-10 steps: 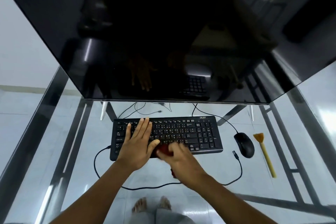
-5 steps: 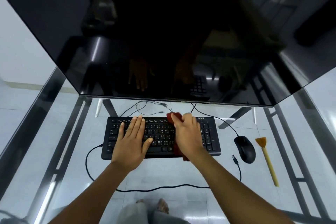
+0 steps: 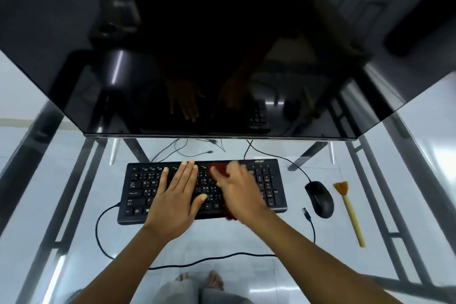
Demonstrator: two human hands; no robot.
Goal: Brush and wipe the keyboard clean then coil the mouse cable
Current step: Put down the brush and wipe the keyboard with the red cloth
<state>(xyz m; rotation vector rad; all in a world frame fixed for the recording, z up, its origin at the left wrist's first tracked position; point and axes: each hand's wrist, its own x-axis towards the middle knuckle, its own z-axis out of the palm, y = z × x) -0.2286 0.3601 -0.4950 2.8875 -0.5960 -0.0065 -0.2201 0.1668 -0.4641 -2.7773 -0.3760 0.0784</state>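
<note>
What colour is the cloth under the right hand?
Dark red; the cloth shows above the right hand in the head view.

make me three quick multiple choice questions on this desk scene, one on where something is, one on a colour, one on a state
1. Where does the brush lie?
A. right of the mouse
B. on the keyboard
C. left of the keyboard

2. What colour is the cloth under the right hand?
A. white
B. dark red
C. blue

3. What is the left hand doing?
A. lifting the mouse
B. gripping the brush
C. lying flat, fingers extended, on the keys

Answers:
1 A: the yellow-handled brush rests on the glass desk just beyond the mouse.
2 B: dark red fabric shows at the fingertips and below the wrist.
3 C: its open palm lies on the keyboard's left half, holding nothing.
</note>
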